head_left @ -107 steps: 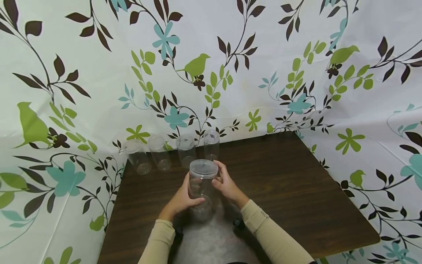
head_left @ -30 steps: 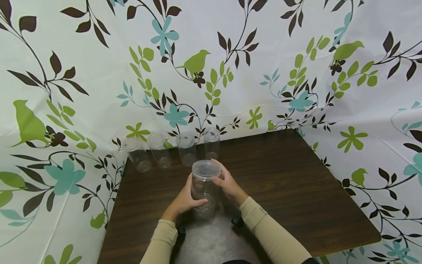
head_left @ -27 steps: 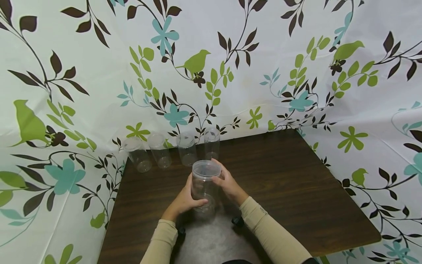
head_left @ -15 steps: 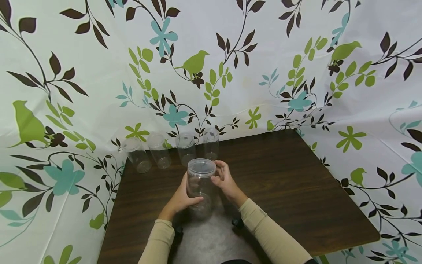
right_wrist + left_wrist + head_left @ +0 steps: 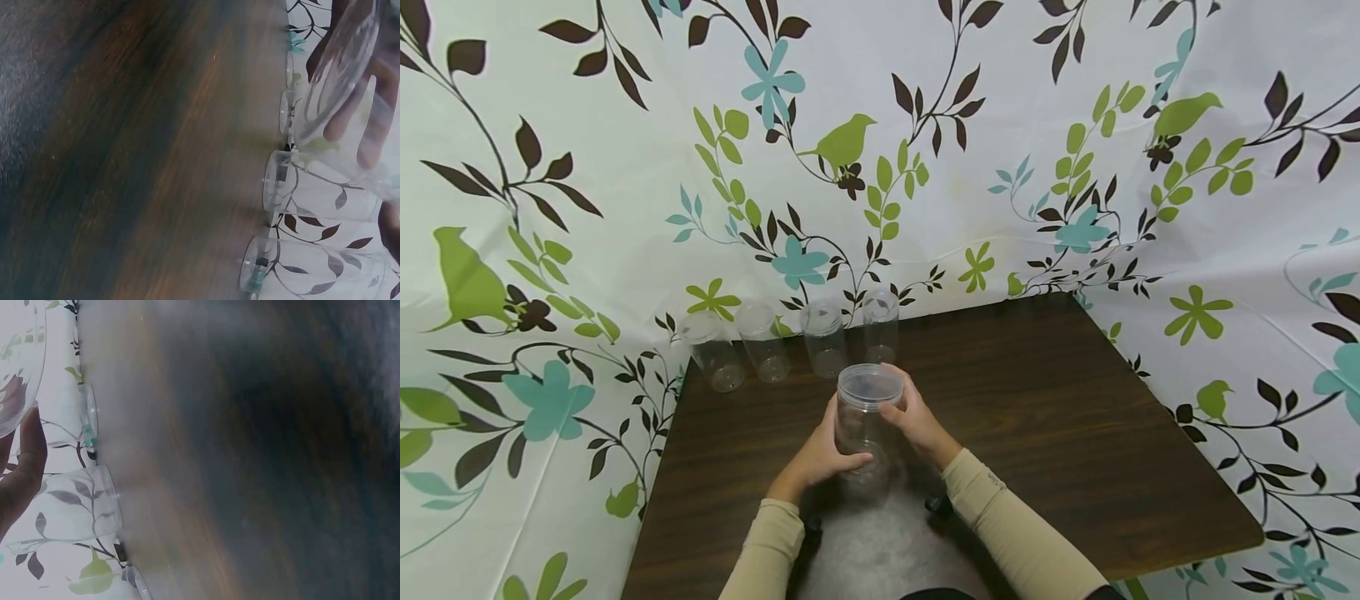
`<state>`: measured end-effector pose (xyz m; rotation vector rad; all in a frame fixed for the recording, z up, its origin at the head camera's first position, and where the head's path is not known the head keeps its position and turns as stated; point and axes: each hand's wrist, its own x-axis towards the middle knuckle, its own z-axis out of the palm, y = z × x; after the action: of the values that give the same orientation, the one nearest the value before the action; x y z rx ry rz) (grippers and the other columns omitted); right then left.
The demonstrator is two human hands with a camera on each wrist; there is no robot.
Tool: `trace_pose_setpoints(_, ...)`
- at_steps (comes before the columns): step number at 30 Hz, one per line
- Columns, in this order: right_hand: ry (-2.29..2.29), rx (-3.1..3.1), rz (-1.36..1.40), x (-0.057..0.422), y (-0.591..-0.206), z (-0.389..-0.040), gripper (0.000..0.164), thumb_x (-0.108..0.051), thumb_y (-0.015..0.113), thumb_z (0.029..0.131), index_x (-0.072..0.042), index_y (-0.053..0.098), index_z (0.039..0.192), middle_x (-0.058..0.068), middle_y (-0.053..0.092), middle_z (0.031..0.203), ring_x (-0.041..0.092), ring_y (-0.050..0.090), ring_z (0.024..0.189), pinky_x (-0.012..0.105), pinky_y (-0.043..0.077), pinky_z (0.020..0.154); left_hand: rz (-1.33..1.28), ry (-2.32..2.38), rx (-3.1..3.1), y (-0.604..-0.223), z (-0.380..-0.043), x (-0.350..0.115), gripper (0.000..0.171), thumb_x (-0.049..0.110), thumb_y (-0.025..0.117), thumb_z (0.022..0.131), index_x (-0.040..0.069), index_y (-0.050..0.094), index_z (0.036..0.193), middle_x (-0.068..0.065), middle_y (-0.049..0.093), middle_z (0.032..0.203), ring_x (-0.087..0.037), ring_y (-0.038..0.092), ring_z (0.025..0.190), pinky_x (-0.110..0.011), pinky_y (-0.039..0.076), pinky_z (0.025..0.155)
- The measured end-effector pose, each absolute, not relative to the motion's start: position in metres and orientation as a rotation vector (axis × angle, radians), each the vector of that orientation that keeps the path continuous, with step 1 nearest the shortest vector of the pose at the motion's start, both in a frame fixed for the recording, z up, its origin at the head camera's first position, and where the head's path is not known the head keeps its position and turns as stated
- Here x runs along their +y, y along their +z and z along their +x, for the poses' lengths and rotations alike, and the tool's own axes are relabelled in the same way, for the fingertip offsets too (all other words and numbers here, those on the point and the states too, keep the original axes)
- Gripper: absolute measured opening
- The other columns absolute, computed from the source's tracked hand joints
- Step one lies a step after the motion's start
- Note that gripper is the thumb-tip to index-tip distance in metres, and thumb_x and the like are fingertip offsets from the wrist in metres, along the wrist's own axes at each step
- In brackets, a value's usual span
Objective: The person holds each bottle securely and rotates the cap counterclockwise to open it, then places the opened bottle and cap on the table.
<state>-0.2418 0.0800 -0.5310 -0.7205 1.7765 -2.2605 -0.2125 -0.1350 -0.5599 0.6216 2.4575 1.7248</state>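
Observation:
A clear plastic jar (image 5: 859, 429) with a clear screw lid (image 5: 871, 383) is upright between my two hands in the head view. My left hand (image 5: 814, 454) grips the body from the left, its thumb across the near side. My right hand (image 5: 921, 421) holds the top from the right, with thumb and fingers around the lid's edge. In the left wrist view, a finger (image 5: 32, 447) shows below the jar's rounded edge (image 5: 39, 369). Through the clear wall in the right wrist view, fingers (image 5: 378, 125) are visible behind the jar (image 5: 340, 69). The jar is raised above the table.
Several similar clear jars (image 5: 826, 346) stand in a row along the back left of the dark wood table (image 5: 1037, 433). A white sheet (image 5: 955, 192) printed with leaves and birds hangs behind and at both sides. Light reflects off the tabletop below my hands.
Compared with half a second ago, the jar and both hands have shifted slightly to the right and nearer. The right fingers have moved a little around the lid. The jars in the row have stayed put.

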Motion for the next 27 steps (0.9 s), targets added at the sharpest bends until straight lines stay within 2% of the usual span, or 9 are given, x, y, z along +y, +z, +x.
trace_pose_setpoints(5,-2.209,1.784,-0.727,0.0829,-0.5333,-0.246,0.111,-0.058,0.075,0.086,0.002,0.016,0.158,0.029,0.036,0.151,0.021,0.044,0.132,0.03,0.041,0.105,0.624,1.771,2.421,-0.5607,-0.2118,-0.1333,0.125,0.013,0.092,0.073,0.012,0.004,0.162,-0.021,0.041,0.153,-0.033,0.055,0.127,-0.057,0.034,0.11)
trace_pose_setpoints(9,-2.225,1.773,-0.74,0.082,-0.5333,-0.2464,0.117,-0.057,0.075,0.086,0.002,0.005,0.16,0.029,0.021,0.161,0.032,0.031,0.144,0.029,0.036,0.109,0.612,1.8,2.388,-0.5609,-0.2128,-0.1337,0.124,0.01,0.091,0.074,0.011,0.003,0.162,-0.023,0.044,0.15,-0.034,0.058,0.124,-0.054,0.038,0.108)
trace_pose_setpoints(12,-2.282,1.764,-0.736,0.0806,-0.5338,-0.2453,0.115,-0.052,0.076,0.088,0.002,0.002,0.158,0.028,0.01,0.164,0.032,0.022,0.148,0.025,0.035,0.109,0.591,1.818,2.374,-0.5613,-0.2136,-0.136,0.122,0.012,0.09,0.076,0.01,0.003,0.162,-0.022,0.05,0.144,-0.034,0.059,0.122,-0.047,0.044,0.104)
trace_pose_setpoints(14,-2.329,1.758,-0.733,0.0798,-0.5344,-0.2443,0.108,-0.046,0.075,0.091,0.004,0.006,0.155,0.029,0.011,0.162,0.027,0.024,0.147,0.022,0.036,0.106,0.585,1.849,2.354,-0.5619,-0.2143,-0.1383,0.122,0.01,0.089,0.076,0.009,0.002,0.162,-0.022,0.054,0.14,-0.035,0.059,0.121,-0.042,0.046,0.102)
trace_pose_setpoints(17,-2.367,1.783,-0.731,0.0795,-0.535,-0.2424,0.095,-0.039,0.075,0.093,0.006,0.013,0.149,0.03,0.019,0.158,0.016,0.032,0.141,0.022,0.037,0.102,0.585,1.889,2.337,-0.5622,-0.2158,-0.1412,0.121,0.007,0.089,0.076,0.01,0.003,0.162,-0.022,0.054,0.14,-0.036,0.059,0.12,-0.038,0.047,0.101)
trace_pose_setpoints(20,-2.357,1.798,-0.749,0.0789,-0.5349,-0.2414,0.09,-0.036,0.074,0.094,0.007,0.015,0.146,0.031,0.022,0.155,0.01,0.035,0.137,0.024,0.037,0.102,0.593,1.898,2.332,-0.5635,-0.2178,-0.1423,0.121,0.005,0.088,0.076,0.011,0.003,0.162,-0.022,0.054,0.14,-0.036,0.059,0.12,-0.038,0.048,0.1)
trace_pose_setpoints(23,-2.327,1.815,-0.76,0.0788,-0.5338,-0.2405,0.092,-0.039,0.074,0.093,0.007,0.016,0.147,0.032,0.026,0.154,0.012,0.036,0.137,0.026,0.037,0.102,0.575,1.87,2.354,-0.5638,-0.2181,-0.1418,0.121,0.007,0.089,0.076,0.011,0.004,0.162,-0.02,0.055,0.14,-0.033,0.06,0.12,-0.041,0.046,0.102)
trace_pose_setpoints(27,-2.282,1.821,-0.766,0.0785,-0.533,-0.2397,0.096,-0.045,0.075,0.092,0.004,0.018,0.152,0.031,0.03,0.155,0.023,0.039,0.137,0.027,0.04,0.101,0.553,1.817,2.405,-0.5618,-0.2151,-0.1404,0.124,0.015,0.091,0.075,0.01,0.004,0.162,-0.021,0.052,0.144,-0.032,0.058,0.123,-0.048,0.042,0.106)
